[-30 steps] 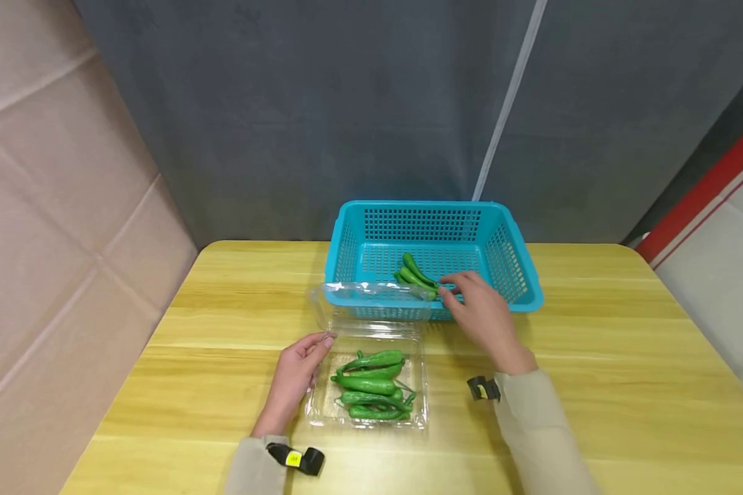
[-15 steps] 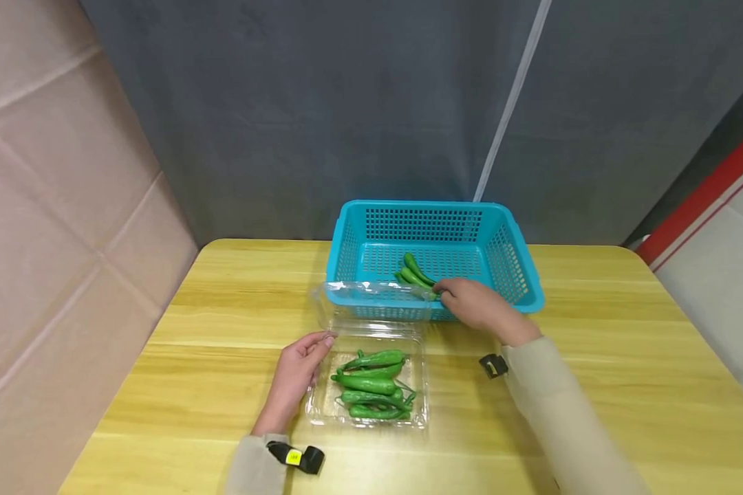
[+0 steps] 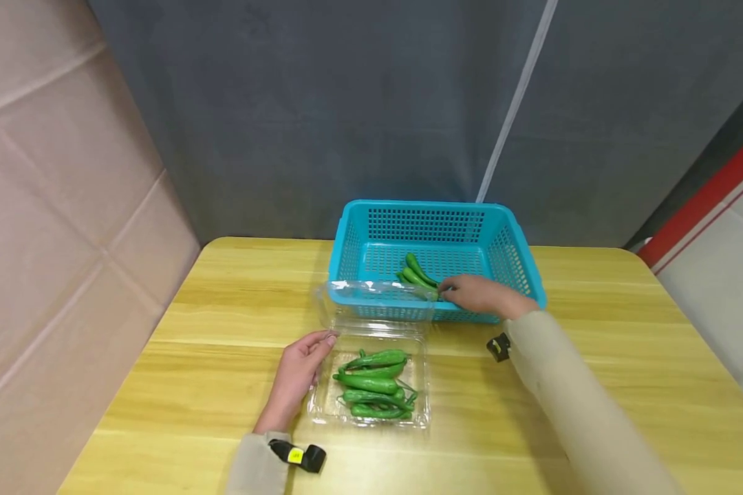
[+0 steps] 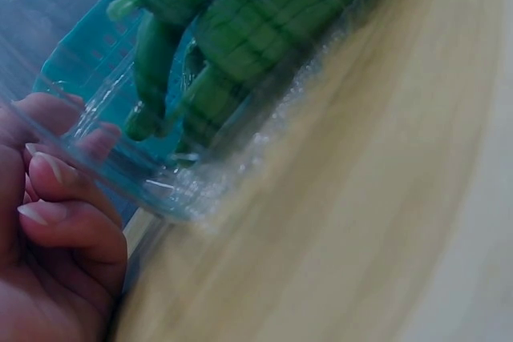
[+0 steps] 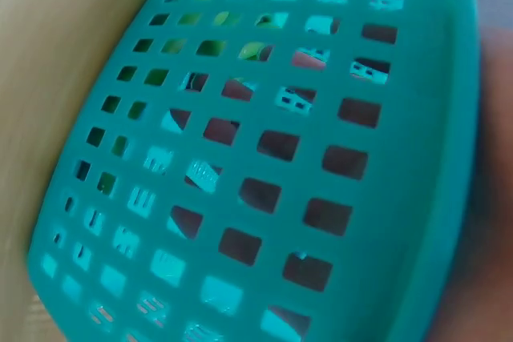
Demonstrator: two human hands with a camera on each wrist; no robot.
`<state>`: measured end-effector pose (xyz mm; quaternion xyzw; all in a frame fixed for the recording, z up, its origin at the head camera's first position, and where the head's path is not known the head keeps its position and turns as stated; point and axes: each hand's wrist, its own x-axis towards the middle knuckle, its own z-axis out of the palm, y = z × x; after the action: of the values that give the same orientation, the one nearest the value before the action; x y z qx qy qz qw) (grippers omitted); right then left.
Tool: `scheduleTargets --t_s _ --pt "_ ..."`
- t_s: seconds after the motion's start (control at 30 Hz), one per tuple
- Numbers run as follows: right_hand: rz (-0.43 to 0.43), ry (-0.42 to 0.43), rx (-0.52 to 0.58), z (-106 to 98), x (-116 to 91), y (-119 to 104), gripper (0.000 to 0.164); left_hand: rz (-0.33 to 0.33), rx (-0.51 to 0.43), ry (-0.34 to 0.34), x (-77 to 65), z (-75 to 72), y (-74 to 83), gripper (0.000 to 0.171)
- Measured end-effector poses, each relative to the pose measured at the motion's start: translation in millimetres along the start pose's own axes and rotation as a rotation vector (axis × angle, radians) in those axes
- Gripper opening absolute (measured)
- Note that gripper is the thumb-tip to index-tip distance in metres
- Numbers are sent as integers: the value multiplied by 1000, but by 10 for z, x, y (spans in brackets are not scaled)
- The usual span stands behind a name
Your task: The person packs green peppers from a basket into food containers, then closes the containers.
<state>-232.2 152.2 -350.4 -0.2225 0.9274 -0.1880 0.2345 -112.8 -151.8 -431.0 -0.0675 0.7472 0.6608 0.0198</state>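
Observation:
My left hand (image 3: 297, 368) pinches the left side of a clear plastic clamshell box (image 3: 417, 414), near its hinge. In the left wrist view, the fingers (image 4: 72, 226) curl beside the see-through wall. Several green peppers (image 3: 371, 383) lie in the box's base. Its raised lid (image 3: 340, 316) leans back over the front rim of a blue basket (image 3: 526, 302). Reaching into this basket, my right hand (image 3: 477, 294) has bent fingers at the ends of several more green peppers (image 3: 416, 275). The front rim partly hides its fingertips, and the basket wall (image 5: 321, 182) blocks the right wrist view.
A yellow wood-grain table (image 3: 223, 302) carries the box and basket. Behind it stands a dark grey wall panel (image 3: 322, 124), with a pale wall (image 3: 62, 240) on the left. A camera strap (image 3: 498, 347) is on the right wrist.
My right hand has turned and its forearm has swung out to the right, while its fingers have stayed by the basket's peppers. The left hand has kept its place on the box.

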Motion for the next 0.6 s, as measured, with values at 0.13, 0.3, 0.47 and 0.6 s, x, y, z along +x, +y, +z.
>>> scheduleTargets --t_s 0.13,0.3,0.47,0.6 --pt "45 -19 13 -21 45 27 35 4 3 2 -5 1 21 26" --pt "100 -42 -19 -47 99 59 33 -1 -14 8 31 2 -51 28" --pt "100 -65 -74 -74 147 56 30 -3 -30 14 93 -2 -195 29" --pt "110 -78 -88 -78 166 51 28 -20 -31 0 29 0 -64 26"
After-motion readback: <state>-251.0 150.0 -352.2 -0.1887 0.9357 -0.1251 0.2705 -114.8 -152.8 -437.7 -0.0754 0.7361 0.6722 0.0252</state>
